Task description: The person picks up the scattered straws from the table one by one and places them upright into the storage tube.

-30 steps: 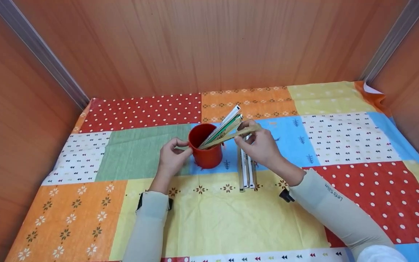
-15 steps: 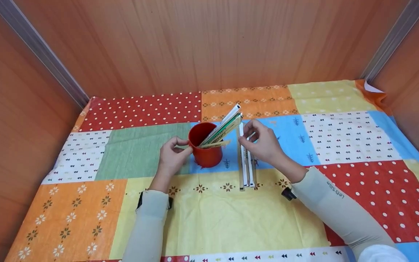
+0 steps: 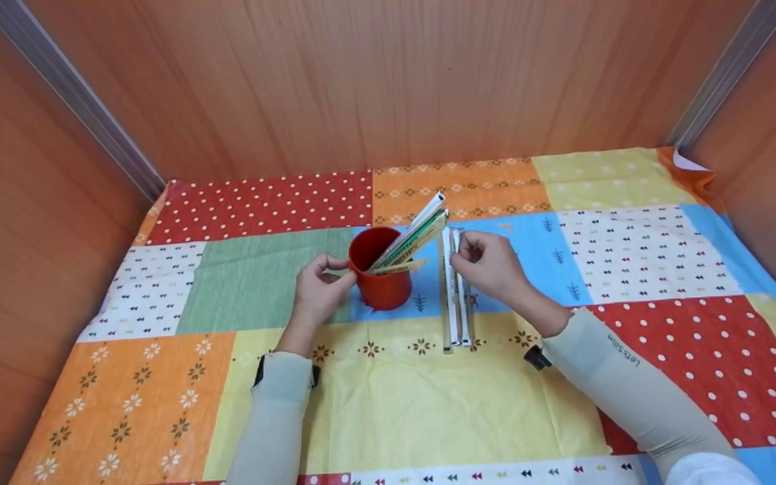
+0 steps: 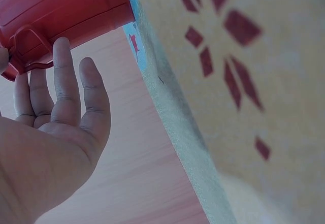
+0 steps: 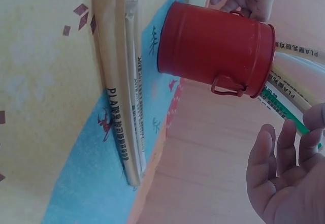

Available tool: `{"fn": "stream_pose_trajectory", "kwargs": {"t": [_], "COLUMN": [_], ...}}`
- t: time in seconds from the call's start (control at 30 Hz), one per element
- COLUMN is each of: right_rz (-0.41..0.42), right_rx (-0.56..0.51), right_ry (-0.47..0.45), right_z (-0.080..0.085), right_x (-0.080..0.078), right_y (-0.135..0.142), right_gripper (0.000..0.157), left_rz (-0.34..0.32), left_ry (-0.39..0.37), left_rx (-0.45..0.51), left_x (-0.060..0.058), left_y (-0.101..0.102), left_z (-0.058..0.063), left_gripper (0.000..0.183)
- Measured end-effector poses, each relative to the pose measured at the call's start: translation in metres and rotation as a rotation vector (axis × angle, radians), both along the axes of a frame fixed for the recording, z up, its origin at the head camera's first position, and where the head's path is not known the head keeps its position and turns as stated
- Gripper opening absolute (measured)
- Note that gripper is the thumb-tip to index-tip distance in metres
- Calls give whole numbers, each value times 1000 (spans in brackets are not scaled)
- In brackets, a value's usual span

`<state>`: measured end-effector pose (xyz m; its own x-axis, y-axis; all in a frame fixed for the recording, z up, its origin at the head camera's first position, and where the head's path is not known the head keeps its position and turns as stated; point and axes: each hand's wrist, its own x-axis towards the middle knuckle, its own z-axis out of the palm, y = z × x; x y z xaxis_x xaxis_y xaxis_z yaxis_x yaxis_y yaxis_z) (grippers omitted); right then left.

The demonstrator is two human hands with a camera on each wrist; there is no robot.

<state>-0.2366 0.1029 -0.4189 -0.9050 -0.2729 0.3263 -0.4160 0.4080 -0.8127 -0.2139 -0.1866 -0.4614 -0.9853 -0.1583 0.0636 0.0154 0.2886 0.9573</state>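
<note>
- The left hand (image 3: 320, 289) pinches the red cup (image 3: 386, 293), toward the far edge of the tablecloth (image 3: 395, 404).
- Wrapped straws (image 3: 411, 241) lean inside it.
- The right hand (image 3: 494, 268) is narrow at the far ends of other straws (image 5: 109, 41); whether it holds one, I cannot tell.

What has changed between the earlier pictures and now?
The right hand let go of a brown straw, which now leans in the red cup, and moved slightly right, by the straws lying on the tablecloth. The left hand still holds the cup, which stayed put.
</note>
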Motion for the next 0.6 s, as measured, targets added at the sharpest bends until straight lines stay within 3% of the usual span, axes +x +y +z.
{"fn": "stream_pose_trajectory", "kwargs": {"t": [0.07,0.6], "right_rz": [-5,-53], "right_rx": [12,140], "right_ry": [2,-74], "right_z": [-5,-17], "right_x": [-4,-13], "right_y": [3,11], "right_gripper": [25,9], "left_rz": [10,9], "left_ry": [13,-21], "left_rx": [-11,-22], "left_x": [-6,-5], "left_y": [-3,-3], "left_z": [-10,-7], "left_gripper": [14,18]}}
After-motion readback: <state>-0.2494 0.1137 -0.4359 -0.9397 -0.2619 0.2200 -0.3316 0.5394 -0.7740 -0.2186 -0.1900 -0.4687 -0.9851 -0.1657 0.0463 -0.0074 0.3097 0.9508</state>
